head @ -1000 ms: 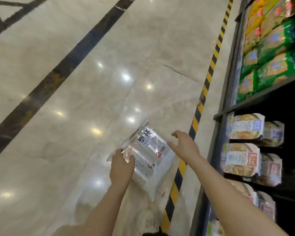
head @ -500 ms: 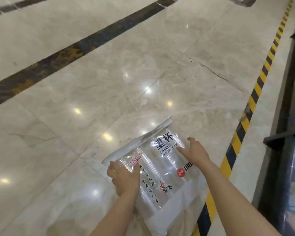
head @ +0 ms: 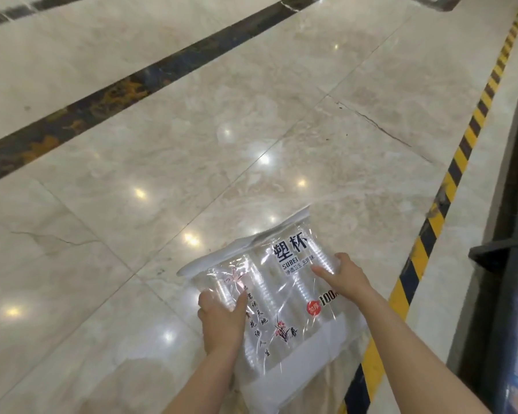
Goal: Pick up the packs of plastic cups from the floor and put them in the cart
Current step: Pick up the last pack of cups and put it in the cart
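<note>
A clear pack of plastic cups [head: 281, 291] with black Chinese lettering and a red round label is held above the marble floor, in front of me. My left hand [head: 222, 321] grips its left edge, thumb on top of the film. My right hand [head: 341, 273] grips the right edge, fingers curled round the side. The pack's lower end is partly hidden behind my left forearm. No cart is in view.
Glossy beige marble floor [head: 192, 130] with a dark inlaid stripe [head: 126, 88] running diagonally. A yellow-black hazard tape line [head: 449, 186] runs along the right. A dark shelf unit [head: 509, 264] with blue packaged goods stands at the right edge.
My right hand closed onto the pack's right edge, having hung free a second ago. My view turned left, away from the shelves; the pack now looks larger and closer.
</note>
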A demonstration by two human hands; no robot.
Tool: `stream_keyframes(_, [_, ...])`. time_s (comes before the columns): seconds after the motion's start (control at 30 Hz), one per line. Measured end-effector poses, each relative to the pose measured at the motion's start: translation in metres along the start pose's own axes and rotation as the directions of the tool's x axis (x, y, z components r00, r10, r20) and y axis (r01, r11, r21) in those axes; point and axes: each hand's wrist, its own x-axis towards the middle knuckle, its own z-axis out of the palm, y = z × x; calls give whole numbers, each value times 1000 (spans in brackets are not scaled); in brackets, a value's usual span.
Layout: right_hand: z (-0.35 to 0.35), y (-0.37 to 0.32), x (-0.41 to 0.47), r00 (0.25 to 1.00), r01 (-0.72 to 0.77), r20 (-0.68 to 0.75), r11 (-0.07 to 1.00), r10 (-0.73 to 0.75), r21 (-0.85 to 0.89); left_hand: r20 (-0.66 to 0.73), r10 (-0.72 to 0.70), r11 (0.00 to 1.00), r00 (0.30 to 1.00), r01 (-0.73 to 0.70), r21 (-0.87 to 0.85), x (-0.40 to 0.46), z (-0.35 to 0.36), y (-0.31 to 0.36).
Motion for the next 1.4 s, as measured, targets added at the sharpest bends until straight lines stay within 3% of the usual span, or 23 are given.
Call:
stream_keyframes(0.3, [-29,-24,-26,974,16,-223,978,32,210,-19,213,976,977,-212,57,0,-27,55])
stream_keyframes(0.5, [-78,-72,-73,941,59,-335,943,58,328,11,451,893,893,-450,-10,-20,-76,124])
stream_keyframes(0.8, [-221,-162,-239,875,112,-469,891,122,440,48,533,835,845,-534,130,-160,-180,293])
stream_keyframes(1.13, [-443,-245,-480,767,178,-604,833,216,524,189,740,632,646,-763,136,-393,-294,501])
stream_keyframes(1.4, [-538,-246,-596,613,230,-712,785,342,576,316,814,491,488,-868,75,-512,-319,590])
